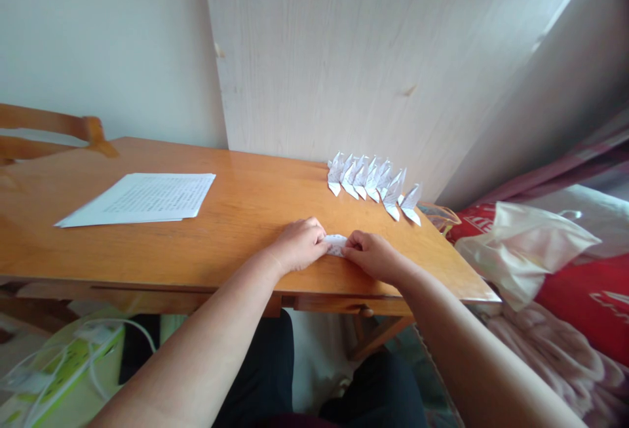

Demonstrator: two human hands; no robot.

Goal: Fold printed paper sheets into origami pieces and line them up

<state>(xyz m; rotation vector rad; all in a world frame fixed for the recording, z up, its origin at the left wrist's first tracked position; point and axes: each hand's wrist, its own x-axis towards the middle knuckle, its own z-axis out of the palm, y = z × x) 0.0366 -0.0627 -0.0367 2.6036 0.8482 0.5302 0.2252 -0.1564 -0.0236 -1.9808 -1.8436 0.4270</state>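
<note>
A small folded piece of printed paper [335, 244] lies at the near part of the wooden table [255, 218], between my two hands. My left hand [301, 244] is closed on its left end, with the fingers curled. At the other end, my right hand [371, 254] pinches the paper between thumb and bent fingers. Beyond my hands, several folded paper figures [371, 179] with upright points stand in rows near the table's back right edge. They are made of similar white printed paper.
A stack of printed sheets [147, 197] rests on the table's left half. A wooden chair back [49, 123] stands at far left. Bags, including a white plastic bag [521, 244], lie right of the table. Below left is a green power strip [73, 362] with cables.
</note>
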